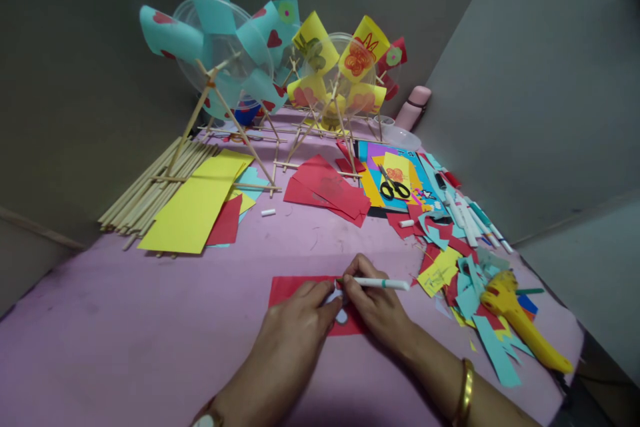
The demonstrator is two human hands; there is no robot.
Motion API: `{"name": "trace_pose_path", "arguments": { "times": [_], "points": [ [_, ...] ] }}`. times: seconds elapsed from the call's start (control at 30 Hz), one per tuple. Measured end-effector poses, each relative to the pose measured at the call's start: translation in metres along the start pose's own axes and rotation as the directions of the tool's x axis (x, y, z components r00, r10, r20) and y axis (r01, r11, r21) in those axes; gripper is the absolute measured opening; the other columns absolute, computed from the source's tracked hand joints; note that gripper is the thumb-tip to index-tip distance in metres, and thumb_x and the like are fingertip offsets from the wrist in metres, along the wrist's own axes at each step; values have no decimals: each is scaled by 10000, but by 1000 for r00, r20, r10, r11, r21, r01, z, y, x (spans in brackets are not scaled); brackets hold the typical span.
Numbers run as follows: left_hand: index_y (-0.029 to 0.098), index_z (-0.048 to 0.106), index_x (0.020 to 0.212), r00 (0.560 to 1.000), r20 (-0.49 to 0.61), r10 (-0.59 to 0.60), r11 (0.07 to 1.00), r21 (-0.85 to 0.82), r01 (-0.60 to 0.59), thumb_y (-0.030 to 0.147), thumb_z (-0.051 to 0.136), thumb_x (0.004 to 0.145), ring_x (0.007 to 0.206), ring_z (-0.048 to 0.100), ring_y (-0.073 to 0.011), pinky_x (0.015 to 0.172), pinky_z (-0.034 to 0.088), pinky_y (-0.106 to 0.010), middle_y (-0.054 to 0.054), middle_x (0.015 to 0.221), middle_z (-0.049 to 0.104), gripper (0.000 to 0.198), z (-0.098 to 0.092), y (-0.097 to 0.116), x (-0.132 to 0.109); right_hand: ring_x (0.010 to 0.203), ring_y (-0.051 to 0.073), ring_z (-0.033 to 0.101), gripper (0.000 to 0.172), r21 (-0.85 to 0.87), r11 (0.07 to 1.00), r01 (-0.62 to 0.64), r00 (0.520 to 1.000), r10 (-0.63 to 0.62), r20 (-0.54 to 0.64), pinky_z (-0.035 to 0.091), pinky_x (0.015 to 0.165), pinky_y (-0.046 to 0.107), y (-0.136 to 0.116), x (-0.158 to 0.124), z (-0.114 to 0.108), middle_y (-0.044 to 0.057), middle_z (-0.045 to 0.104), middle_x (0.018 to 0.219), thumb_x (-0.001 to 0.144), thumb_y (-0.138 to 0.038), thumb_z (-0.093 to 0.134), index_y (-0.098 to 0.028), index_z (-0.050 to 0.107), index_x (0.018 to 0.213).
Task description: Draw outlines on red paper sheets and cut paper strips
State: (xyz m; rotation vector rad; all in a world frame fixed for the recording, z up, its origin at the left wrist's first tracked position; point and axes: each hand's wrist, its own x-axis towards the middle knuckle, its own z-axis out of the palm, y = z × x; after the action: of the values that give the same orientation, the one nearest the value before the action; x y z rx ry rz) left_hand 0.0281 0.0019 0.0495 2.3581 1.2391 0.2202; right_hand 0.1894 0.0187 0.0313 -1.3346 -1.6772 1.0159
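On the table in front of me lies a red sheet of paper (286,287). A small pale paper cutout (341,315) with rounded lobes rests on it, partly hidden by my fingers. My left hand (301,320) presses the cutout down against the sheet, fingertips together at its edge. In my right hand (371,300) is a white marker (383,283) with a green band, gripped near its tip. That tip meets the paper beside the cutout, close to my left fingertips.
Teal (215,20) and yellow (363,57) paper pinwheels on stick stands rise at the back. Sticks (145,193) and yellow sheets (193,203) lie left. Red sheets (325,190), scissors (394,185), paper scraps (443,270), markers (465,217) and a yellow glue gun (525,327) lie centre to right.
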Motion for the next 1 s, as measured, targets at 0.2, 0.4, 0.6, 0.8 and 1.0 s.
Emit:
{"name": "trace_pose_path", "arguments": {
  "times": [0.2,0.4,0.6,0.8,1.0],
  "points": [
    [280,594,1157,1000,-6,5,1000,4,-5,181,461,922,1070,546,-240,798,487,-336,-34,1196,604,288,0,0,0,528,130,475,153,9,1000,-11,1000,11,3,378,520,238,0,0,0,-58,474,585,856,-222,437,-232,412,705],
    [283,581,1172,1000,-13,12,1000,13,-12,192,440,935,1081,544,-244,803,485,-344,-35,1213,601,291,0,-1,0,533,133,476,153,-3,1000,-10,1000,10,-3,382,524,240,-1,1,0,-56,479,589,857,-223,439,-234,420,706],
    [268,621,1127,1000,14,-24,999,-27,24,192,442,935,1096,539,-249,831,480,-358,-39,1215,605,274,-4,3,1,556,137,515,168,1,1000,-4,997,4,-78,399,532,237,3,-3,-2,-49,523,599,882,-240,453,-228,448,714],
    [272,601,1165,999,12,-32,997,-71,33,199,438,938,1092,542,-242,848,479,-360,-26,1221,609,289,-5,4,1,625,152,590,167,18,1000,-4,999,5,-49,447,582,247,7,-13,-6,-7,615,681,927,-277,447,-212,513,789],
    [296,586,1183,1000,22,-17,1000,-15,17,199,439,940,1109,535,-250,847,490,-376,-28,1259,582,300,-4,2,0,607,166,617,138,-94,995,-17,999,20,27,435,547,248,4,-17,-8,21,656,696,921,-257,435,-201,534,843]
  ]
}}
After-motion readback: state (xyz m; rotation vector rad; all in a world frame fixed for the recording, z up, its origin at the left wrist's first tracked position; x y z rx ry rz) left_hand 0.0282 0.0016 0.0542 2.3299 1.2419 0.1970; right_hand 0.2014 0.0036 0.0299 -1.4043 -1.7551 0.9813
